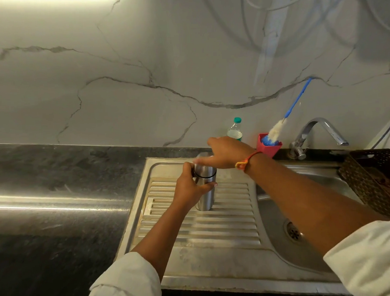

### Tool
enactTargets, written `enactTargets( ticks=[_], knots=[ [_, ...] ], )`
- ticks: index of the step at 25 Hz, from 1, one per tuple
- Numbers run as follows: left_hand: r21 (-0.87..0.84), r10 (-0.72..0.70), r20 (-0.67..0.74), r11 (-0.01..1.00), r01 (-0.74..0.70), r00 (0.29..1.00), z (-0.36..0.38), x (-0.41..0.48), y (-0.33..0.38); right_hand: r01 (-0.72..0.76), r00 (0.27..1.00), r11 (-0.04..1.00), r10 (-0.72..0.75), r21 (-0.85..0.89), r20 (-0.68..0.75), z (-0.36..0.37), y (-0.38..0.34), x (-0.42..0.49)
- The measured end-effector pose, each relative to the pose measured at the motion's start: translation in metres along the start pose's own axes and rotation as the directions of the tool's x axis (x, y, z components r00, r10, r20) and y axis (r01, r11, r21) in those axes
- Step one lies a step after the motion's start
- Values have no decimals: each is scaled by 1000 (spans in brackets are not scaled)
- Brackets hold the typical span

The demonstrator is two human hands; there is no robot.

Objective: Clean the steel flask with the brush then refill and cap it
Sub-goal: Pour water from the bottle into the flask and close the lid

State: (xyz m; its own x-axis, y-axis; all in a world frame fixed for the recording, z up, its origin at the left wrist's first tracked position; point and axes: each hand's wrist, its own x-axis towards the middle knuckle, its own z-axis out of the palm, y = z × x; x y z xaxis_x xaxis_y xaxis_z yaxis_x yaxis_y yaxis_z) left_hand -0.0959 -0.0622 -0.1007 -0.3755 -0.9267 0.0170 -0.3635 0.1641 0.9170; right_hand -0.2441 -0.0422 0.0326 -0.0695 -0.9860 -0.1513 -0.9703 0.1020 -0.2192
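A steel flask stands upright on the ribbed drainboard of the sink, its cap in place. My left hand grips the flask's body from the left. My right hand lies over the cap, fingers reaching across its top; whether they curl round it is hidden. A bottle brush with a blue handle and white bristles leans in a red holder behind the sink. A plastic water bottle with a green cap stands by the wall.
A chrome tap rises at the back right over the sink basin with its drain. A brown perforated basket sits at the basin's right edge. Dark stone counter extends to the left. A marble wall stands behind.
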Motion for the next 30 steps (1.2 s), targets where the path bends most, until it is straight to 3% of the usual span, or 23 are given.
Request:
enactTargets(
  ticks=[2, 4, 7, 9, 13, 16, 18, 19, 23, 30],
  knots=[
    [-2, -4, 8, 1000, 4, 1000, 0, 2, -2, 214, 963, 977, -213, 13, 166, -6, 9, -3],
    [2, -1, 1, 1000, 1, 1000, 1, 2, -2, 282, 945, 959, -283, 31, 163, -1, 8, -3],
    [-7, -9, -22, 1000, 9, 1000, 4, 0, -1, 80, 994, 997, -79, 10, -79, 13, -2, -1],
    [-16, -3, -36, 1000, 2, 999, 6, 0, -1, -104, 972, 995, 101, -3, -210, 28, -15, -4],
    [-3, -21, 2, 1000, 21, 1000, 3, 0, 1, -215, 962, 971, 192, -107, -195, 18, -24, -5],
    [-4, -8, 4, 1000, 8, 1000, 1, 2, -2, 73, 997, 993, -70, -96, 29, 2, -4, 1],
    [-9, -10, 3, 1000, 10, 1000, 1, 3, -4, 302, 937, 951, -283, -64, 206, 1, 5, 4],
    [-12, -11, 0, 1000, 11, 1000, 2, 2, -3, 356, 918, 931, -334, -74, 215, 3, 7, 6],
    [-17, -11, -23, 1000, 10, 1000, 5, 0, -3, 334, 943, 938, -332, -98, 29, 11, 9, 8],
    [-52, -26, -50, 998, 23, 998, 9, -2, -6, 290, 954, 932, -300, -219, -11, 24, 10, 10]
  ],
)
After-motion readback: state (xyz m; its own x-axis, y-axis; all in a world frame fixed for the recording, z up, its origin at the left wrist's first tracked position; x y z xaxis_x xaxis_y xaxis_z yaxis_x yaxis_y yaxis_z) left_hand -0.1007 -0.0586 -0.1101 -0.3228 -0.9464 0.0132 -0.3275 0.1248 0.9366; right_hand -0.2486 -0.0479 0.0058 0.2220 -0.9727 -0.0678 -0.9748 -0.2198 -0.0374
